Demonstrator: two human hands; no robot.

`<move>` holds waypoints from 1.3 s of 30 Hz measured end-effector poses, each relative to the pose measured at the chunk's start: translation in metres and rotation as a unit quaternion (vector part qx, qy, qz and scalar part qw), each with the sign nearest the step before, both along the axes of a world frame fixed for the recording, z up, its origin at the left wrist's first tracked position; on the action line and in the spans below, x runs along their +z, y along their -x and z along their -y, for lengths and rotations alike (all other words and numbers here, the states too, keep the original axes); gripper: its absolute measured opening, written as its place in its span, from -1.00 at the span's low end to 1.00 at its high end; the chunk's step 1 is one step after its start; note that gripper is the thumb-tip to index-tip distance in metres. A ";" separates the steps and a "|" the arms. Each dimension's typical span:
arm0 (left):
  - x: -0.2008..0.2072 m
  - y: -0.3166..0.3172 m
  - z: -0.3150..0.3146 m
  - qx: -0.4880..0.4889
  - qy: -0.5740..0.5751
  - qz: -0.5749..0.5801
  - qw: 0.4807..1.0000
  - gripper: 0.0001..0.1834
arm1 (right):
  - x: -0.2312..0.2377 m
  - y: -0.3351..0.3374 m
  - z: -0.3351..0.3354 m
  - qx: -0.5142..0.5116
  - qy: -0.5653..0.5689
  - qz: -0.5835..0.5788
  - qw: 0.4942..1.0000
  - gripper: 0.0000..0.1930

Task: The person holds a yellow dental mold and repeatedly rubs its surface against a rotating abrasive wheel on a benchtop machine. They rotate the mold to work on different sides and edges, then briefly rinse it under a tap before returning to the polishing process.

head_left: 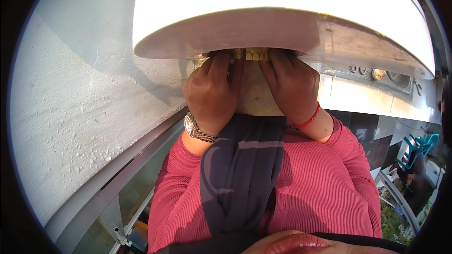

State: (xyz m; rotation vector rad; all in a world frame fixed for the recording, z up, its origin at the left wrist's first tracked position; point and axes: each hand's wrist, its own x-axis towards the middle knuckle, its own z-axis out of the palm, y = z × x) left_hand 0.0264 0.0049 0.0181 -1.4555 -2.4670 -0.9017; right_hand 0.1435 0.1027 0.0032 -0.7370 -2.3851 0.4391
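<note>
A large white curved panel (pixel 282 23) fills the top of the view and covers my fingertips. Just under its lower edge, a row of small yellow pieces (pixel 257 55) shows between my hands; I cannot tell what they are. My left hand (pixel 213 84), with a metal watch on the wrist, has its fingers bent and drawn together at the left of the pieces. My right hand (pixel 294 82), wearing a red bracelet, is bent the same way at their right. What the fingers hold is hidden. Between the hands lies a pale tan surface (pixel 259 96).
A rough whitish surface with water drops (pixel 89 127) spreads at left, edged by a metal rail (pixel 113 178). At right, a light counter (pixel 362 96) carries a metal basin (pixel 398 81). Beyond it are dark and light tiles and a teal chair (pixel 419 148).
</note>
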 end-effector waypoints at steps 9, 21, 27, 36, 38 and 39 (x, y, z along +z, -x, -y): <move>0.000 -0.001 0.001 0.002 -0.042 -0.002 0.999 -0.85 | 0.003 0.000 0.001 0.002 -0.004 -0.014 1.000 -0.83; 0.015 -0.020 0.027 0.017 -0.109 0.196 0.974 -0.64 | -0.003 -0.026 -0.002 0.103 -0.089 -0.124 0.983 -0.74; 0.008 -0.040 0.026 -0.212 -0.135 0.302 0.920 -0.48 | -0.013 -0.062 -0.017 0.167 -0.134 -0.190 0.958 -0.58; 0.004 -0.104 -0.011 -0.297 -0.085 0.364 0.879 -0.47 | -0.021 -0.132 -0.044 0.146 0.017 -0.197 0.969 -0.63; 0.004 -0.122 -0.022 -0.278 -0.092 0.348 0.891 -0.52 | -0.019 -0.148 -0.055 0.173 0.107 -0.207 0.957 -0.57; 0.005 -0.129 -0.028 -0.278 -0.090 0.319 0.902 -0.54 | -0.017 -0.160 -0.063 0.203 0.155 -0.193 0.947 -0.56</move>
